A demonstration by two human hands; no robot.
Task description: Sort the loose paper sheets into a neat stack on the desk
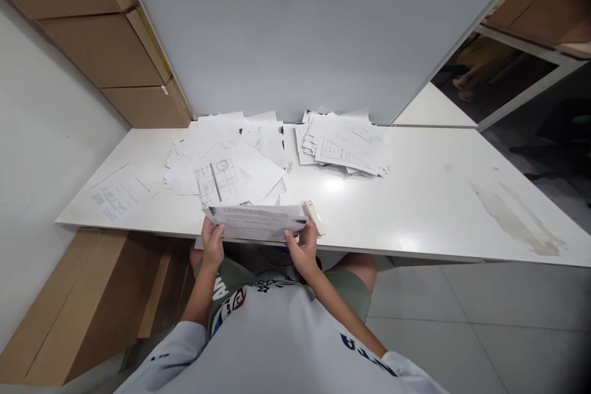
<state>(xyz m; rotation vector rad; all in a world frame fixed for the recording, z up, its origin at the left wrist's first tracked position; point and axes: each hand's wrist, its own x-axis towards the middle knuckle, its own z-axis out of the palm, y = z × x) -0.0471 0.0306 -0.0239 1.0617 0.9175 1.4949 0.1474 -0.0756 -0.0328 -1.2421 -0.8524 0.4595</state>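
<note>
As the left hand (212,243) and right hand (300,249) firmly grasp a sheaf of printed paper (255,222) by its sides, it sits raised over the front edge of the white table (415,209) — a cream-coloured block (314,217) just beside the right hand, two heaps of loose papers (226,160) beyond.

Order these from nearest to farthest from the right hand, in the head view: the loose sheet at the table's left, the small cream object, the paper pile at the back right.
1. Small cream object: on the table, just ahead of the right hand.
2. Paper pile: at the table's back, ahead and rightward.
3. Loose sheet: far left on the table.
</note>
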